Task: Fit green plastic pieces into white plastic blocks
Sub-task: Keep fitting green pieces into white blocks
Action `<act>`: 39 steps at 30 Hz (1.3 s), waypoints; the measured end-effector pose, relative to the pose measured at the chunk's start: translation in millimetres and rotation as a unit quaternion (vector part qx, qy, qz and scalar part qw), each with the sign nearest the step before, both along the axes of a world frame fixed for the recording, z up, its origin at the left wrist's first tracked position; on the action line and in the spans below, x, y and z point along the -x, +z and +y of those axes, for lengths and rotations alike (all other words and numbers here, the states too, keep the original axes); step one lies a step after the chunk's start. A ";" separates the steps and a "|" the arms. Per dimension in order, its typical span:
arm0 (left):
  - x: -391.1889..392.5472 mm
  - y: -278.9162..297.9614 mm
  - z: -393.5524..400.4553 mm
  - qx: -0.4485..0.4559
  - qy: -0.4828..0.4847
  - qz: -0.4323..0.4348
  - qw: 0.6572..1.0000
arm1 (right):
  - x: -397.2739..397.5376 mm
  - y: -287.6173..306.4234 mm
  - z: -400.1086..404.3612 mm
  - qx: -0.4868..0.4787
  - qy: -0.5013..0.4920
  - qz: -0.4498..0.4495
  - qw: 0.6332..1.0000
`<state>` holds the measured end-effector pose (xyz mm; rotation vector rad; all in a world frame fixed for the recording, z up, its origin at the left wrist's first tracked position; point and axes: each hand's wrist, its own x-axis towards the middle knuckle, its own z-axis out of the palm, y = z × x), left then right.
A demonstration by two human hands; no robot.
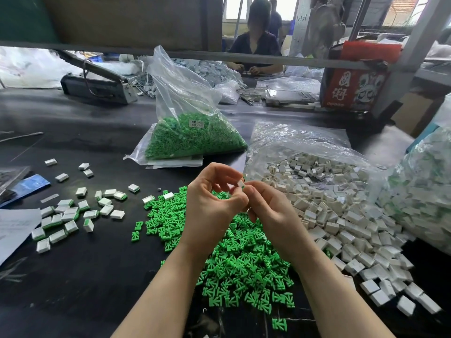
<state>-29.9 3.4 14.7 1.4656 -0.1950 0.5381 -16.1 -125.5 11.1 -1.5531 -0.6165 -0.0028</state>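
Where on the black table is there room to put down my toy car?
Bare table lies near the front left, between the left forearm and the finished blocks. More lies behind those blocks, left of the bag of green pieces. The loose green pieces and white blocks crowd the middle and right.

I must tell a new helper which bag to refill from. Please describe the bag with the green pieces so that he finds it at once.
Start from the loose heap of green pieces on the black table under the hands. Behind it stands a clear plastic bag, its neck rising upward. Unlike the clear bag of white blocks to its right, it is full of green pieces and bears a small white label.
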 end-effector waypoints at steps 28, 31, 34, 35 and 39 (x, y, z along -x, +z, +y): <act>-8.3 -6.6 -10.5 0.160 -0.156 0.032 0.974 | 6.1 0.7 8.7 0.026 -0.124 -0.109 0.986; -8.2 -6.2 -11.0 0.168 -0.156 0.033 0.973 | 6.6 0.0 8.7 0.029 -0.124 -0.108 0.986; -7.9 -6.0 -11.3 0.172 -0.153 0.035 0.973 | 6.6 -0.3 8.7 0.029 -0.120 -0.108 0.986; -7.8 -5.7 -11.3 0.173 -0.154 0.037 0.972 | 6.5 -0.3 8.5 0.030 -0.122 -0.109 0.986; -7.6 -4.9 -11.4 0.175 -0.152 0.042 0.972 | 6.3 -0.7 8.1 0.035 -0.126 -0.108 0.985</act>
